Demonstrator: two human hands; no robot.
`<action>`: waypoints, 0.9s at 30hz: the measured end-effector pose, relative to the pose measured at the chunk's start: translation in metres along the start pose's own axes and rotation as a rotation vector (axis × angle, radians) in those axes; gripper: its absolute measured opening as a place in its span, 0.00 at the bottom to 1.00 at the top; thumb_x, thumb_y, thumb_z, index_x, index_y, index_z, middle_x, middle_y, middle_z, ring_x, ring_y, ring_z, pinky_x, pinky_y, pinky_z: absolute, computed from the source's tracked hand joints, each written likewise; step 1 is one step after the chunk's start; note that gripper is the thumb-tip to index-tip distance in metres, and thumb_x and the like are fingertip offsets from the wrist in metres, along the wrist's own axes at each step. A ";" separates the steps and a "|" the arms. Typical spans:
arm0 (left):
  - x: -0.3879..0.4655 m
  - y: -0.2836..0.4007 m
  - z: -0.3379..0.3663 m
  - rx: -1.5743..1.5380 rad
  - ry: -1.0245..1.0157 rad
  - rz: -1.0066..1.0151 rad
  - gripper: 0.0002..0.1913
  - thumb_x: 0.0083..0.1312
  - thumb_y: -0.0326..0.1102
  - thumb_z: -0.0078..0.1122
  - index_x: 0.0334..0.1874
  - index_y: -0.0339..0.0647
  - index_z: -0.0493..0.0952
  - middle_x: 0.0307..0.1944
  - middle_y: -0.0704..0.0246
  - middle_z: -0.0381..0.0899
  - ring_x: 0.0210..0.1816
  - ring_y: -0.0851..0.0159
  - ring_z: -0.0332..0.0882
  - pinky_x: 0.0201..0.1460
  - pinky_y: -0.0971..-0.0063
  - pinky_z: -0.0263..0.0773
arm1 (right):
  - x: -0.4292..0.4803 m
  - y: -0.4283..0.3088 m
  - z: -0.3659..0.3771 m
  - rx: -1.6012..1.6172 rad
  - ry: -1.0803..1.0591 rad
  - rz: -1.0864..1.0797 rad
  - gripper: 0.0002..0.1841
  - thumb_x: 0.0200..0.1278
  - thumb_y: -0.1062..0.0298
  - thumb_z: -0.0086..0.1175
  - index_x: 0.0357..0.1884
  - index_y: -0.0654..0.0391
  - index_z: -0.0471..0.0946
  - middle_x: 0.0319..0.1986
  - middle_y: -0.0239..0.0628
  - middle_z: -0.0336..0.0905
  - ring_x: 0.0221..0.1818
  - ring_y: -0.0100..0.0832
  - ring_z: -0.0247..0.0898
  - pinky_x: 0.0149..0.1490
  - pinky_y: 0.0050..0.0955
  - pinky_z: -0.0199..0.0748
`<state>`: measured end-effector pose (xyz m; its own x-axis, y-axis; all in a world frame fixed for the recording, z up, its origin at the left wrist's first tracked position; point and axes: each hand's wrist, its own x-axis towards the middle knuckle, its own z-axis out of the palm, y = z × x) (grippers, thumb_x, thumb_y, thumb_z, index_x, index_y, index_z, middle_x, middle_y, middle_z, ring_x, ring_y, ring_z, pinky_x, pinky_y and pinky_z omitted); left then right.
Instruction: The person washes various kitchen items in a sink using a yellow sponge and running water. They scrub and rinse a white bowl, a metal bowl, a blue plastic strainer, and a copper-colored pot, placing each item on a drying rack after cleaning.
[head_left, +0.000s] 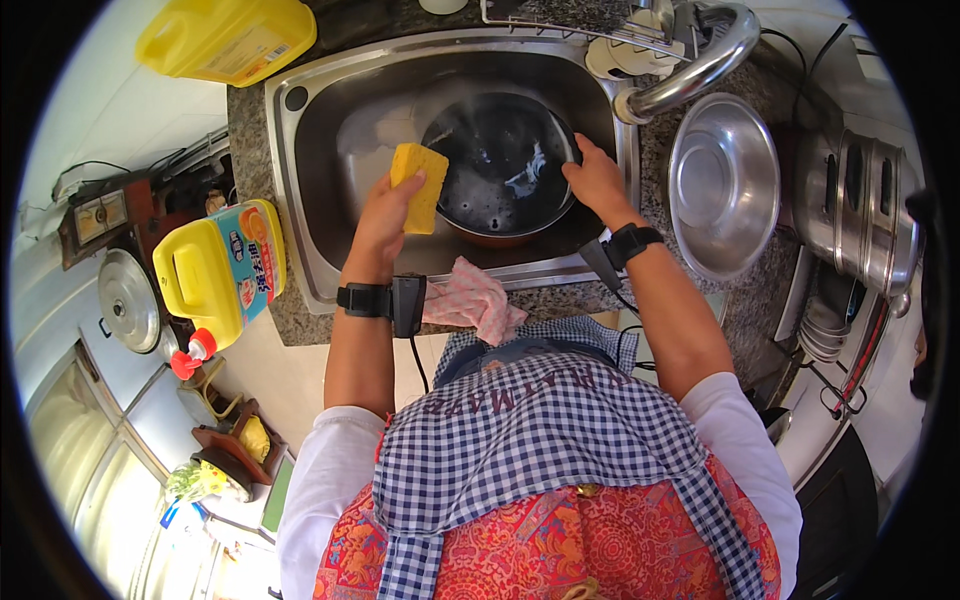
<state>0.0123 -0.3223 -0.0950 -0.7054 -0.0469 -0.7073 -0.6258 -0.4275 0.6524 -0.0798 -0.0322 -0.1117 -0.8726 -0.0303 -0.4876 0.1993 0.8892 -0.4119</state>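
A yellow sponge (420, 191) is held upright in my left hand (391, 206), over the left part of the stainless steel sink (319, 161). My right hand (600, 178) grips the right rim of a dark, round pan (495, 127). The pan sits in the sink, and liquid with a few bubbles shines on its inner surface. Its reddish-brown outer side shows along the near edge. Whether it has a handle cannot be seen. A pink and white cloth (476, 296) hangs over the front edge of the sink.
A chrome faucet (690, 75) arches at the back right, near a wire rack (559, 28). A steel basin (724, 187) and stacked steel pots (855, 210) stand on the right. Yellow detergent jugs (225, 37) flank the sink's left side. Granite counter (289, 326) borders the sink.
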 end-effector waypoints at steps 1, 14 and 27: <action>-0.001 0.003 0.000 0.010 0.003 0.004 0.14 0.70 0.35 0.57 0.54 0.35 0.76 0.44 0.67 0.82 0.44 0.68 0.80 0.46 0.73 0.74 | 0.004 0.002 0.001 0.014 -0.009 -0.014 0.31 0.56 0.62 0.54 0.66 0.54 0.69 0.50 0.55 0.79 0.54 0.54 0.74 0.59 0.45 0.72; -0.014 0.052 0.001 0.042 -0.049 0.105 0.15 0.69 0.37 0.58 0.53 0.35 0.76 0.42 0.67 0.82 0.42 0.69 0.81 0.46 0.75 0.75 | 0.010 0.008 0.019 0.546 -0.431 0.170 0.19 0.59 0.69 0.51 0.53 0.58 0.78 0.27 0.25 0.74 0.22 0.20 0.66 0.22 0.21 0.61; -0.016 0.118 0.029 0.223 -0.264 0.124 0.18 0.70 0.39 0.58 0.56 0.34 0.74 0.46 0.67 0.82 0.45 0.69 0.82 0.50 0.75 0.76 | -0.010 -0.003 0.063 0.838 -0.727 0.414 0.07 0.62 0.67 0.53 0.25 0.51 0.73 0.19 0.24 0.65 0.18 0.20 0.59 0.23 0.22 0.65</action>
<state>-0.0604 -0.3460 0.0012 -0.8239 0.1612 -0.5433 -0.5667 -0.2248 0.7927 -0.0440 -0.0630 -0.1540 -0.2686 -0.3037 -0.9141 0.8733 0.3236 -0.3641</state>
